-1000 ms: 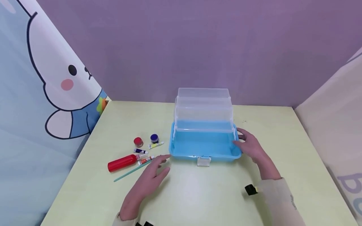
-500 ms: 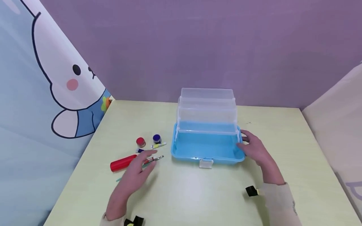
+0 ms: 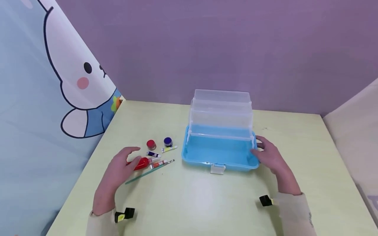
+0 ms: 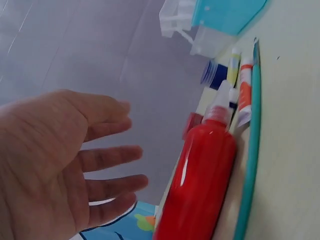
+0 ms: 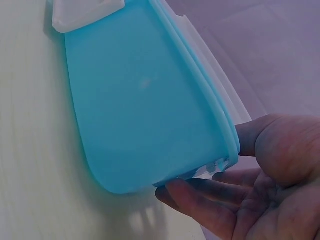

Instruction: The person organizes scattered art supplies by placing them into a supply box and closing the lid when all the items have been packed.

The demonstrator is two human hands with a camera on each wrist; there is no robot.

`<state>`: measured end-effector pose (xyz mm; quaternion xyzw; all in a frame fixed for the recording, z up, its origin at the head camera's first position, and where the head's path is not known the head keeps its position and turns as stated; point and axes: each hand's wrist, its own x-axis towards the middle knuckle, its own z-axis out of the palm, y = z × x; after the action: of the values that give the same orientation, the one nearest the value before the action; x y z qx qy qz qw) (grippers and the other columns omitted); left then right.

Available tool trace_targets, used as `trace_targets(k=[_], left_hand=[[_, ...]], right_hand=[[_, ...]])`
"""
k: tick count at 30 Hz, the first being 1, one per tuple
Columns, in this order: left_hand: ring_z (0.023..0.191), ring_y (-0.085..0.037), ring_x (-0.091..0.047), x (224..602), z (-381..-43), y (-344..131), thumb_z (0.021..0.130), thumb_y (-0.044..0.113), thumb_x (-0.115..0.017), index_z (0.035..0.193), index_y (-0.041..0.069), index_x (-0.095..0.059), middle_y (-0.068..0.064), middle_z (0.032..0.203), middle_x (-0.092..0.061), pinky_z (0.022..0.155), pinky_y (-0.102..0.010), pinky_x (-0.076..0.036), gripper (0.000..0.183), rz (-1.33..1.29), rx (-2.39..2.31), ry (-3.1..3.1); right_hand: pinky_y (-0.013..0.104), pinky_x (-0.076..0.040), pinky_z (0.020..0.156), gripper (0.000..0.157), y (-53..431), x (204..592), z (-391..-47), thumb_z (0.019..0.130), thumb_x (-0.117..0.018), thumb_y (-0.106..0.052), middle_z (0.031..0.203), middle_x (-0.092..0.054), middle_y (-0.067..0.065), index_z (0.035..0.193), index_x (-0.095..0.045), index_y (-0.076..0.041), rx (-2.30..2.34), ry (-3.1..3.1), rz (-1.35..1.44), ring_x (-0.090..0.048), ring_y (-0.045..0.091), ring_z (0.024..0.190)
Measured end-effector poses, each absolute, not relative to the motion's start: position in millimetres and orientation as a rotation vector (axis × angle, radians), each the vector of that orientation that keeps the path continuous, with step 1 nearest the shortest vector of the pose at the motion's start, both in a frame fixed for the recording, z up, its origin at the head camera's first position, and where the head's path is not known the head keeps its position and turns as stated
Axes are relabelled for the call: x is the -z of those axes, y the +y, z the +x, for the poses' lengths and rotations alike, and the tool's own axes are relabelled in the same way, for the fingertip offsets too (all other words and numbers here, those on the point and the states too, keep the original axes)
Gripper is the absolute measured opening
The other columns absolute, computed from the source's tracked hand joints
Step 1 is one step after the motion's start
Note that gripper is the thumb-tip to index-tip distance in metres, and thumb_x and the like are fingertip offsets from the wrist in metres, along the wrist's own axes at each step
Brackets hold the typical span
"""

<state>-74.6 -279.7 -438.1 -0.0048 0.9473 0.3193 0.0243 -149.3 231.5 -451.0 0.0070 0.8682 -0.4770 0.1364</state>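
Observation:
My left hand (image 3: 118,168) hovers over a red squeeze bottle (image 3: 142,164) with a clear nozzle, covering part of it in the head view. In the left wrist view its fingers are apart and hold nothing, beside the lying bottle (image 4: 200,180). A teal paintbrush (image 3: 147,173) and a red-and-white paint tube (image 3: 158,164) lie alongside the bottle. At the right, my right hand (image 3: 271,156) grips the right end of a light blue storage box (image 3: 218,150), thumb over the rim and fingers against the outside wall. The box's clear lid (image 3: 221,113) stands raised.
Behind the bottle lie a dark blue paint tube (image 3: 153,154) and a yellow paint tube (image 3: 169,149). Beyond them stand a red jar (image 3: 151,145) and a blue jar (image 3: 168,142). A clear latch (image 3: 218,169) hangs at the box's front. A purple wall (image 3: 218,49) rises behind the table.
My left hand has moved left from near the box's front corner, across the brush and tubes, to above the red bottle. The right hand keeps its grip on the box.

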Motion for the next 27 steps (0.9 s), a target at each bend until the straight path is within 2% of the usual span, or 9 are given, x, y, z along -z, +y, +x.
trace_targets(k=[4,10,20,27], left_hand=[[0.122,-0.041,-0.046,434,-82,-288,0.093,0.030,-0.066,0.137,0.011,-0.050,-0.017,0.138,-0.048,0.091,-0.058,-0.047,0.051,-0.035,-0.835,2.856],[0.113,-0.036,-0.051,435,-91,-290,0.086,0.031,-0.074,0.134,0.010,-0.054,-0.017,0.132,-0.054,0.088,-0.054,-0.049,0.056,-0.014,-0.692,2.766],[0.102,-0.031,-0.054,444,-99,-286,0.066,0.027,-0.090,0.125,0.009,-0.058,-0.010,0.113,-0.061,0.076,-0.046,-0.054,0.070,-0.056,-0.442,2.741],[0.096,-0.029,-0.055,450,-103,-286,0.065,0.021,-0.090,0.120,0.008,-0.060,-0.008,0.105,-0.062,0.076,-0.047,-0.054,0.065,-0.044,-0.383,2.755]], right_hand=[[0.052,-0.054,0.081,0.065,233,452,-148,0.098,-0.055,-0.012,0.142,-0.037,0.035,0.152,-0.021,0.000,1.370,2.499,0.029,-0.045,0.054,0.121],[0.053,-0.054,0.081,0.064,235,452,-148,0.098,-0.054,-0.011,0.142,-0.036,0.035,0.151,-0.022,0.001,1.351,2.502,0.024,-0.044,0.054,0.122],[0.054,-0.053,0.080,0.066,234,454,-153,0.098,-0.056,-0.015,0.143,-0.035,0.033,0.152,-0.021,-0.002,1.335,2.498,-0.001,-0.043,0.054,0.122],[0.054,-0.054,0.080,0.065,235,454,-153,0.098,-0.055,-0.013,0.142,-0.036,0.034,0.152,-0.021,0.000,1.338,2.507,-0.003,-0.044,0.054,0.122]])
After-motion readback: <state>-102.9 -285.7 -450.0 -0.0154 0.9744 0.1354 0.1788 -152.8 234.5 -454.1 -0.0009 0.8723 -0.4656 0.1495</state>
